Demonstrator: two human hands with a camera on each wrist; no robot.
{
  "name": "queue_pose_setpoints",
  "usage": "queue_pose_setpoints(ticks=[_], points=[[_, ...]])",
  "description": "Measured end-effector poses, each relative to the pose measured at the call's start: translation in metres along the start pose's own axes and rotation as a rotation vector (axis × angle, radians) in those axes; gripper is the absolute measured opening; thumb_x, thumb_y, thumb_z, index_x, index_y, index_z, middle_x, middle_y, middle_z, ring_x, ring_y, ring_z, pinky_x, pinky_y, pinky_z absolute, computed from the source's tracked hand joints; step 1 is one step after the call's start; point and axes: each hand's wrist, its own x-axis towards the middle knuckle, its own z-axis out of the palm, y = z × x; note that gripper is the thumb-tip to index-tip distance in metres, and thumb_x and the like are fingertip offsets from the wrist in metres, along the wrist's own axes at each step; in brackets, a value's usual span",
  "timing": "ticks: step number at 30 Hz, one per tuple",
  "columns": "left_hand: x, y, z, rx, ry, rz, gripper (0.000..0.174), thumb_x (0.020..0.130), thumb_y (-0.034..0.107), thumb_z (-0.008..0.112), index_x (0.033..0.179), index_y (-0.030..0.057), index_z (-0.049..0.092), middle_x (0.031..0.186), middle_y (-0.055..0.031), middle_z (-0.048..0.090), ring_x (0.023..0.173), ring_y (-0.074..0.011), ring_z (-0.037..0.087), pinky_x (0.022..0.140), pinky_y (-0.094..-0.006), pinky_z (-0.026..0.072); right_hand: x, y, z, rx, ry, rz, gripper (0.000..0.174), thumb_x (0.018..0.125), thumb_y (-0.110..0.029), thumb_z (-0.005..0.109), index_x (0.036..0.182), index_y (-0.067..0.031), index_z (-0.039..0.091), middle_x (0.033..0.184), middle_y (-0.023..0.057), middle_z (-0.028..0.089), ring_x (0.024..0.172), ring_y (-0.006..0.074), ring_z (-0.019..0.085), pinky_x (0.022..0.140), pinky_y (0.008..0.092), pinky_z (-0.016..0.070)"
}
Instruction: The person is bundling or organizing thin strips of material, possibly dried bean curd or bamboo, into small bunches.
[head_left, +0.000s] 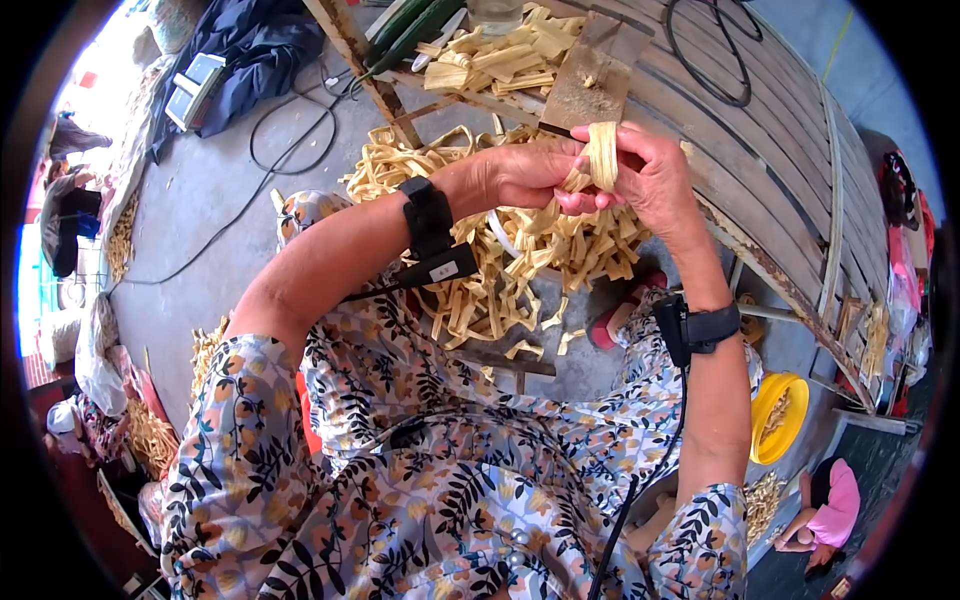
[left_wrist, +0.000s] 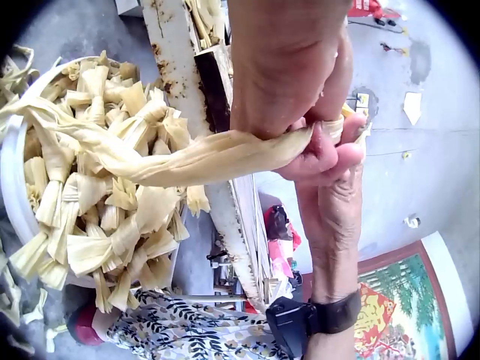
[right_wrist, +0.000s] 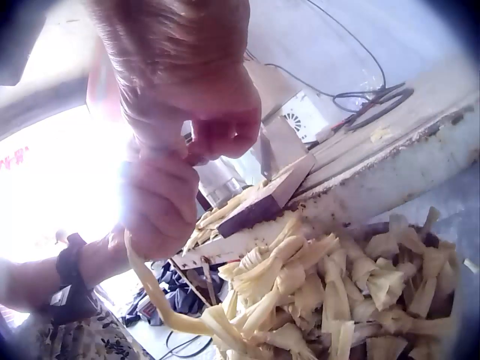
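Pinching strip [head_left: 602, 155] in both left hand [head_left: 520, 178] and right hand [head_left: 655, 185], looped at the right to keep tension; held above basin [left_wrist: 10, 195], handy for dropping knots [left_wrist: 112, 247].

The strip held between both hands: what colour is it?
Pale straw-yellow; the strip shows best in the left wrist view.

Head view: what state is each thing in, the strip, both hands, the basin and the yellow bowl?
Strip, looped at one end, held up over the basin.
Left hand, pinching the strip.
Right hand, gripping the strip's loop.
Basin, heaped with knotted strips.
Yellow bowl, partly filled.
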Motion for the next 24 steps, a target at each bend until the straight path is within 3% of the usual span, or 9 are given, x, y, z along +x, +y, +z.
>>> queue_pose_setpoints(ticks=[1,4,5,9,11,14,17,21,24], points=[[0.000,-0.004,0.000,-0.069,-0.042,0.115,0.049,0.081,0.037,0.058,0.107,-0.0029,0.047,0.082,-0.0075,0.055,0.060,-0.0061,0.049,0.046,-0.0137,0.0396,0.001,0.003,0.001,0.013,0.002,-0.047,0.024,0.076,-0.016,0.065,0.097,-0.0046,0.063,0.078,0.0005,0.057,0.062,0.0080,0.055,0.053,0.0214,0.0464],[0.003,0.003,0.003,-0.123,0.451,0.070,0.036,0.086,0.025,0.054,0.107,-0.0032,0.048,0.081,-0.0076,0.055,0.059,-0.0067,0.051,0.048,-0.0153,0.0422,0.009,0.009,-0.002,-0.815,0.428,-0.563,0.020,0.071,-0.013,0.066,0.090,-0.0075,0.064,0.081,0.0017,0.057,0.067,0.0144,0.055,0.060,0.0261,0.0452],[0.004,0.007,0.006,-0.028,0.520,0.144,0.032,0.086,0.022,0.053,0.104,-0.0039,0.050,0.080,-0.0074,0.056,0.059,-0.0070,0.051,0.049,-0.0160,0.0433,0.006,0.006,-0.003,-0.842,0.509,-0.463,0.019,0.065,-0.011,0.067,0.084,-0.0084,0.064,0.081,0.0025,0.058,0.073,0.0213,0.053,0.066,0.0314,0.0435],[0.000,0.026,0.023,0.463,0.791,0.417,0.020,0.087,0.013,0.051,0.093,-0.0047,0.058,0.073,-0.0053,0.058,0.058,-0.0080,0.054,0.051,-0.0184,0.0459,0.007,0.013,0.001,-0.572,0.445,-0.200,0.013,0.070,-0.012,0.067,0.080,-0.0037,0.064,0.068,0.0031,0.058,0.062,0.0134,0.052,0.058,0.0275,0.0421],[-0.004,0.029,0.019,0.666,0.697,0.419,0.019,0.087,0.013,0.051,0.093,-0.0036,0.059,0.071,-0.0038,0.057,0.057,-0.0077,0.055,0.051,-0.0181,0.0454,0.013,0.027,0.001,-0.187,0.339,-0.092,0.011,0.072,-0.011,0.066,0.077,-0.0013,0.064,0.061,0.0037,0.058,0.057,0.0093,0.050,0.054,0.0251,0.0405],[-0.011,0.033,0.026,0.990,0.627,0.367,0.023,0.087,0.019,0.053,0.085,-0.0036,0.058,0.066,-0.0043,0.056,0.055,-0.0085,0.057,0.049,-0.0206,0.0450,0.016,0.031,0.003,-0.109,0.282,-0.004,0.013,0.075,-0.011,0.064,0.076,0.0019,0.062,0.055,0.0050,0.056,0.053,0.0053,0.045,0.051,0.0223,0.0378],[-0.011,0.026,0.028,1.213,0.591,0.279,0.028,0.086,0.025,0.055,0.085,-0.0033,0.054,0.065,-0.0083,0.057,0.057,-0.0109,0.059,0.049,-0.0241,0.0448,0.017,0.044,0.005,-0.208,0.320,0.076,0.011,0.072,-0.008,0.065,0.077,0.0016,0.062,0.061,0.0049,0.057,0.054,0.0094,0.049,0.053,0.0242,0.0402],[-0.004,0.015,0.030,1.050,0.702,0.356,0.026,0.086,0.019,0.052,0.100,-0.0014,0.043,0.066,-0.0121,0.059,0.056,-0.0132,0.060,0.048,-0.0250,0.0450,0.018,0.042,0.017,-0.409,0.516,-0.186,0.009,0.069,-0.006,0.065,0.075,0.0005,0.063,0.074,0.0053,0.057,0.064,0.0162,0.054,0.058,0.0265,0.0425],[-0.002,0.016,0.026,0.910,0.750,0.323,0.020,0.086,0.014,0.048,0.096,-0.0027,0.044,0.068,-0.0123,0.060,0.055,-0.0149,0.061,0.047,-0.0250,0.0451,0.016,0.041,0.020,-0.565,0.565,-0.350,0.008,0.068,-0.004,0.064,0.074,0.0000,0.064,0.083,0.0055,0.056,0.074,0.0176,0.054,0.063,0.0261,0.0432]])
